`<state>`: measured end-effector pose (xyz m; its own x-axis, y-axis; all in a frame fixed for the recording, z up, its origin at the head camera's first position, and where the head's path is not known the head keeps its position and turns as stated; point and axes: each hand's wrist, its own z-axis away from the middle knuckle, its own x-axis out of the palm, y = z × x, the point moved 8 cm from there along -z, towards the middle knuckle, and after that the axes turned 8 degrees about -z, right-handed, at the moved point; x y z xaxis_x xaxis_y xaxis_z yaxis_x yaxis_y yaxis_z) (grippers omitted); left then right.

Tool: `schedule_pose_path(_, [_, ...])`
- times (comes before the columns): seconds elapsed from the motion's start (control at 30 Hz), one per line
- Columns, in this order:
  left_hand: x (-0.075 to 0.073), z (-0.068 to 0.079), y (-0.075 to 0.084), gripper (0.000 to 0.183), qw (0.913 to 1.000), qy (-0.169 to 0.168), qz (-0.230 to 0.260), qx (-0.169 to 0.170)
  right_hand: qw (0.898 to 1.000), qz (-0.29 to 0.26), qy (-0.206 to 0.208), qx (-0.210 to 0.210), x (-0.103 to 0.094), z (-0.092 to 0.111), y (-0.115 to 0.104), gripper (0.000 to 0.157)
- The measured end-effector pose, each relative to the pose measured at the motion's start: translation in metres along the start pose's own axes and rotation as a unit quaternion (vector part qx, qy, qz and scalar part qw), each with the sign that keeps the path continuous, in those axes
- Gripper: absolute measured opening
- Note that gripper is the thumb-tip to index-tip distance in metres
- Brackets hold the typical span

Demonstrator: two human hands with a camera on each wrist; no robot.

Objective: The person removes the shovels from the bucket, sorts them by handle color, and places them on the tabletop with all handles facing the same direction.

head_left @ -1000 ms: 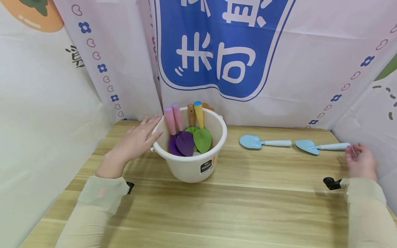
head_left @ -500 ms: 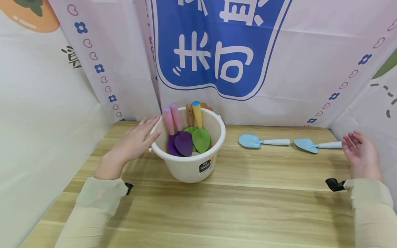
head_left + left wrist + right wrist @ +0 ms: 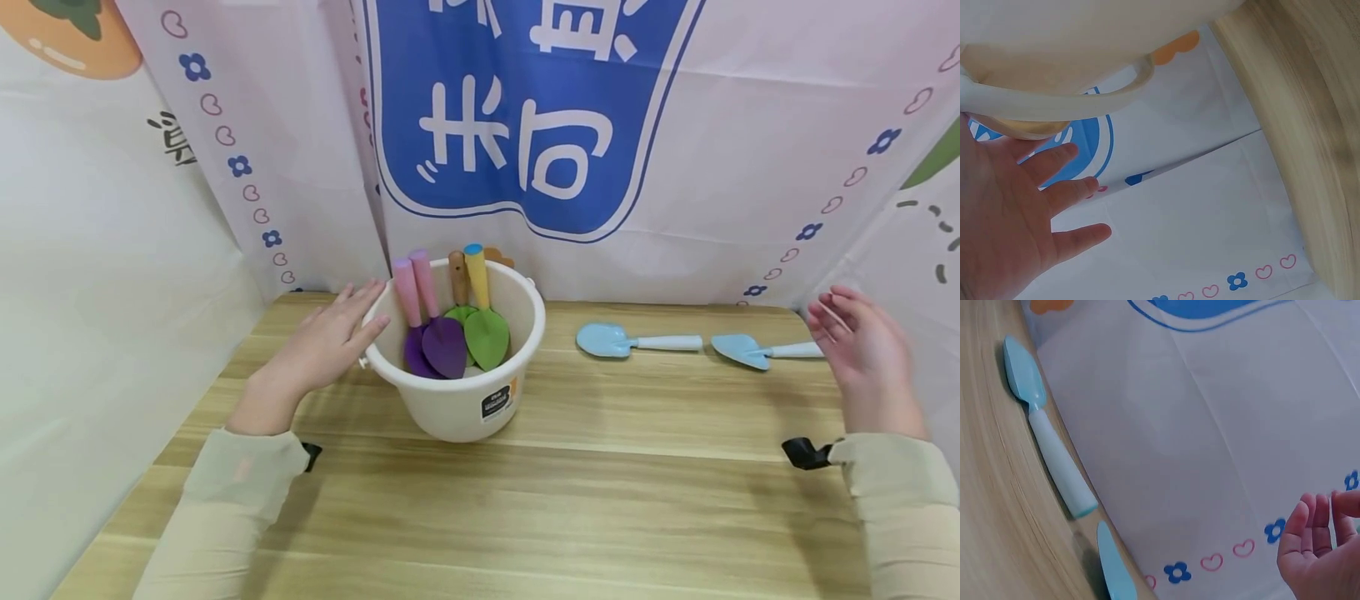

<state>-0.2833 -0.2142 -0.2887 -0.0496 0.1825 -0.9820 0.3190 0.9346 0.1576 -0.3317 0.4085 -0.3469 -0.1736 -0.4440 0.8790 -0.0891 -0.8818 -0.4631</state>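
My left hand (image 3: 315, 350) rests on the left rim of a white bucket (image 3: 450, 417), fingers extended. In the left wrist view those fingers spread beside the bucket's white handle (image 3: 1054, 106). Inside the bucket lean purple trowels (image 3: 444, 348) with pink handles. Beside them are green trowels (image 3: 487, 340), one with a yellow handle and one with a brown wooden handle. My right hand (image 3: 870, 358) is raised with loosely bent fingers and holds nothing. It overlaps the handle end of a light blue trowel (image 3: 741, 351) in the head view.
Left of that trowel lies a light blue scoop-shaped trowel (image 3: 604, 341), its white handle pointing right. Both lie near the back edge of the wooden table (image 3: 525, 517). A printed cloth (image 3: 712, 167) hangs right behind, with more white cloth at both sides.
My right hand has lifted from the right trowel's handle end, rising and shifting slightly left with nothing in it. The left hand stays on the bucket's rim; the trowels lie as before.
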Motion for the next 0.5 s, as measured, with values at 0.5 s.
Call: schedule_pose_path(0.5, [0.002, -0.001, -0.003, 0.071, 1.0000, -0.001, 0.000, -0.004, 0.967, 0.173, -0.185, -0.024, 0.069, 0.027, 0.044, 0.021])
